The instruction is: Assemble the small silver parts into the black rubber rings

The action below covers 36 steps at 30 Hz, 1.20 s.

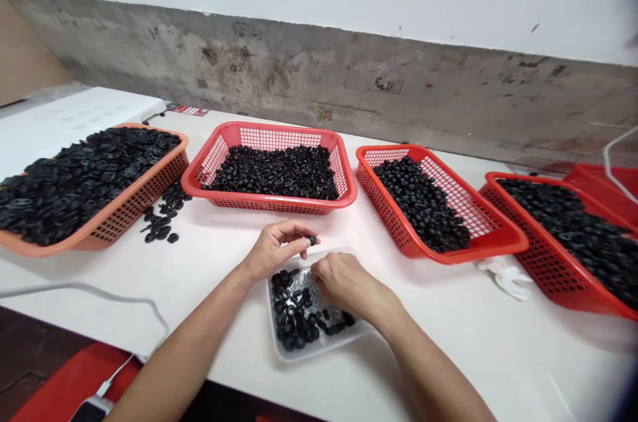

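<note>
My left hand (280,246) pinches a small round black part (312,240) between thumb and fingertips, just above the far edge of a translucent plastic tray (294,357). My right hand (343,281) reaches into that tray with its fingers bent downward and pressed together. Whatever its fingertips hold, if anything, is hidden behind the hand. Inside the tray lie black rounded parts (294,329) on the left and near side. Many small shiny silver pieces (312,296) are spread toward the middle, partly under my right hand.
Behind the tray stands a red basket (269,201) of small black parts. Two more red baskets (399,232) (543,269) stand to the right, with crumpled white tissue (506,278) between them. An orange basket (100,229) heaped with black pieces is at left, loose pieces (160,222) beside it. A grey cable (90,290) crosses the table.
</note>
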Tool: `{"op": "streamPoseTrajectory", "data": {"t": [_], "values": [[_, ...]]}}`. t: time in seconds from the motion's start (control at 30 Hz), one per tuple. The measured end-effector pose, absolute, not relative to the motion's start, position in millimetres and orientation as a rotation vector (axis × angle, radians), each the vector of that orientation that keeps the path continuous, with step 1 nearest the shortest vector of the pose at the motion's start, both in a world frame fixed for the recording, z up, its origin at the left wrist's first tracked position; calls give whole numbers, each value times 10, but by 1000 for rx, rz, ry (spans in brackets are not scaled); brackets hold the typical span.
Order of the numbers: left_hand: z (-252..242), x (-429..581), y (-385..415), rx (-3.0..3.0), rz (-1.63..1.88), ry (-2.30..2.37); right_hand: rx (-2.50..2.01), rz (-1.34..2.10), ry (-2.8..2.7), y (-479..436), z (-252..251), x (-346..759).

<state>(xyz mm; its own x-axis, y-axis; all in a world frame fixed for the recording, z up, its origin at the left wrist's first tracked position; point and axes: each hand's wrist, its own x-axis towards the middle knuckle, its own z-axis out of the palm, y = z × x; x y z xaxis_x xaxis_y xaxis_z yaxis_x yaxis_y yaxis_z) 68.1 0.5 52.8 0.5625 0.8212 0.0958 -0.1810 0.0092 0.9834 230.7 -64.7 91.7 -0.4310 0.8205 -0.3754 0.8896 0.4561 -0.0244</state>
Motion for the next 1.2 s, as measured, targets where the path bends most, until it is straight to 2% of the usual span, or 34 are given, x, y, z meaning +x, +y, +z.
{"op": "streamPoseTrajectory", "data": {"t": [0.57,0.77,0.97,1.2], "values": [[522,675,4,1340,889,638,1539,-542,2464,-653,977,2375],[503,679,11,1330,895,627,1591,-333,2354,-662,965,2378],[504,680,8,1333,898,634,1496,-422,2457,-685,934,2340],[514,684,9,1332,902,633,1651,-218,2391,-714,988,2544]]}}
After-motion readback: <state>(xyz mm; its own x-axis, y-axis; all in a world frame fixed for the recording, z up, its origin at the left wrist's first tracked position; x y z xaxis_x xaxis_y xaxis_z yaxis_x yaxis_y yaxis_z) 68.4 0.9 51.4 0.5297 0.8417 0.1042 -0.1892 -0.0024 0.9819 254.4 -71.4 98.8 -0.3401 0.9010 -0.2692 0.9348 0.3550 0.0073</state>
